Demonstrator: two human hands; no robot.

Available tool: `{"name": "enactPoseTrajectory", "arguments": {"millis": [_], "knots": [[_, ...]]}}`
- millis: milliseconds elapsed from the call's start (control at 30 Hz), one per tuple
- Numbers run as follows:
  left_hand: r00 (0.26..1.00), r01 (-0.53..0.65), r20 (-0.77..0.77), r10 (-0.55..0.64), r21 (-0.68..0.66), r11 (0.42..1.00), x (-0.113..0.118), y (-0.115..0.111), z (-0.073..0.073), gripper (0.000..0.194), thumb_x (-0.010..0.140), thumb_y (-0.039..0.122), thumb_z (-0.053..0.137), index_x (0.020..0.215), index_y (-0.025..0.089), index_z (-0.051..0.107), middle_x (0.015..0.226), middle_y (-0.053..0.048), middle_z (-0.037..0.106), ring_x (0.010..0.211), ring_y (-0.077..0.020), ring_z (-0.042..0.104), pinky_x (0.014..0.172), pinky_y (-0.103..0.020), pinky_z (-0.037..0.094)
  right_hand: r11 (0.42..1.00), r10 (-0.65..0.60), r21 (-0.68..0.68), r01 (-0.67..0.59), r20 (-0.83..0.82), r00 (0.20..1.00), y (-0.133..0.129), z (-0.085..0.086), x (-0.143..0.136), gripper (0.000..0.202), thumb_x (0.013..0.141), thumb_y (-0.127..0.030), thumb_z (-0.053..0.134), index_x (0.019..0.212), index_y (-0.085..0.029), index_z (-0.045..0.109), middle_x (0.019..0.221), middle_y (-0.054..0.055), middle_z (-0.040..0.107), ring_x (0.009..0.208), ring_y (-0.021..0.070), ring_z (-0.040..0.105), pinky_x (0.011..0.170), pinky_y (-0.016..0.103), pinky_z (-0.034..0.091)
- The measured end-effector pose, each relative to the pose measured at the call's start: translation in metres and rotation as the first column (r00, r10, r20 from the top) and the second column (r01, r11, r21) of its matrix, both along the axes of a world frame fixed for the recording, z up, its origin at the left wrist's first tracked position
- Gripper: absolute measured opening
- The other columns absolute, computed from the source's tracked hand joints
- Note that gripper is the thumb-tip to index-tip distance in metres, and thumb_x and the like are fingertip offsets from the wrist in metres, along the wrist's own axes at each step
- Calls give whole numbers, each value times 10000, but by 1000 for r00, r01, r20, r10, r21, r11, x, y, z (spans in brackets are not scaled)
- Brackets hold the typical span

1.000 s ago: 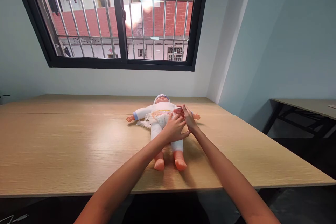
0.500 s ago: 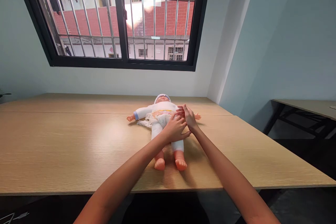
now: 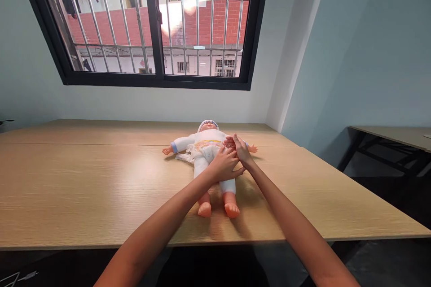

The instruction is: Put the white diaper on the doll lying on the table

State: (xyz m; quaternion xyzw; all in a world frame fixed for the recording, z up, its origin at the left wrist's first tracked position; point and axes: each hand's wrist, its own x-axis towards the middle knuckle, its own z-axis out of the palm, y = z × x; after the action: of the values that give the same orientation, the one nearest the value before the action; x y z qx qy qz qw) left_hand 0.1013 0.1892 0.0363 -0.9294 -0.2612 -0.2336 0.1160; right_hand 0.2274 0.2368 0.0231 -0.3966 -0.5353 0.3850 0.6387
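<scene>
A baby doll (image 3: pixel 209 136) in white clothes and a white cap lies on its back, feet toward me, arms spread. Lacy cloth (image 3: pixel 190 153) with an orange pattern and a yellow stripe is around its waist, spreading past the hip at the left. My left hand (image 3: pixel 222 164) rests over the doll's right-side hip and upper leg, fingers partly spread. Beside it, my right hand (image 3: pixel 239 149) is at the doll's right side of the waist, its fingers partly curved over the cloth's edge. What lies beneath the fingers is hidden.
The wooden table (image 3: pixel 101 188) extends on both sides of the doll. Behind it are a wall and a barred window (image 3: pixel 156 81) with a black frame. Another table (image 3: pixel 397 138) stands at the right. A white cable (image 3: pixel 28 275) shows at the lower left.
My right hand's fingers have shifted very slightly to the left. My left hand and the doll stay nearly where they were.
</scene>
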Motion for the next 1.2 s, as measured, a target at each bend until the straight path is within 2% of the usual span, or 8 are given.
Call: {"name": "enactPoseTrajectory", "arguments": {"millis": [100, 200, 367, 433, 600, 867, 1200], "knots": [[1000, -1, -1, 1, -2, 1000, 0, -1, 1, 310, 914, 391, 485, 1066, 208, 685, 1310, -91, 614, 1294, -304, 462, 1090, -521, 377, 1000, 16, 2, -16, -6, 1000, 1, -1, 0, 577, 745, -796, 581, 829, -231, 663, 859, 63, 708, 890, 229, 682, 851, 364, 542], [1000, 4, -7, -4, 3, 1000, 0, 0, 0, 322, 922, 399, 477, 1063, 199, 687, 1268, -101, 634, 1268, -303, 481, 1084, -517, 378, 1000, 14, 20, -14, -17, 1000, 1, -1, 0, 588, 734, -802, 585, 830, -227, 660, 872, 62, 700, 893, 226, 676, 859, 363, 537], [999, 23, -40, -22, 32, 999, -1, 3, -2, 341, 942, 427, 455, 1012, 195, 695, 1110, -100, 675, 1155, -290, 540, 1065, -507, 383, 989, -120, 92, 120, -13, 993, -1, 4, 1, 626, 727, -825, 552, 829, -214, 646, 870, 60, 679, 878, 209, 656, 868, 343, 522], [998, 34, -51, -32, 46, 998, -1, 4, -3, 359, 947, 436, 449, 993, 182, 699, 1082, -103, 674, 1122, -286, 547, 1064, -495, 382, 985, -139, 102, 138, 0, 990, -2, 5, 2, 634, 738, -825, 531, 841, -209, 640, 845, 56, 669, 846, 204, 653, 837, 338, 525], [999, 28, -37, -27, 31, 999, -1, 1, 0, 323, 927, 398, 487, 994, 173, 709, 1153, -104, 661, 1151, -288, 530, 1049, -464, 398, 991, -112, 76, 108, 60, 992, -4, 5, 0, 628, 779, -808, 496, 878, -204, 634, 809, 57, 668, 798, 209, 666, 761, 334, 536], [999, 22, -44, -22, -10, 1000, 0, -1, 3, 326, 922, 395, 489, 956, 171, 724, 1187, -106, 655, 1217, -303, 502, 1055, -477, 395, 991, -127, 67, 118, 137, 982, 2, 0, 3, 639, 810, -806, 448, 899, -200, 632, 824, 71, 676, 832, 223, 667, 799, 353, 535], [999, 35, -28, -36, -36, 999, 1, 2, 1, 328, 928, 393, 484, 924, 172, 726, 1181, -116, 665, 1277, -311, 465, 1078, -490, 384, 994, -102, 55, 93, 205, 973, 1, -2, 4, 636, 844, -788, 406, 930, -203, 642, 813, 73, 632, 782, 225, 636, 770, 370, 533]]}}
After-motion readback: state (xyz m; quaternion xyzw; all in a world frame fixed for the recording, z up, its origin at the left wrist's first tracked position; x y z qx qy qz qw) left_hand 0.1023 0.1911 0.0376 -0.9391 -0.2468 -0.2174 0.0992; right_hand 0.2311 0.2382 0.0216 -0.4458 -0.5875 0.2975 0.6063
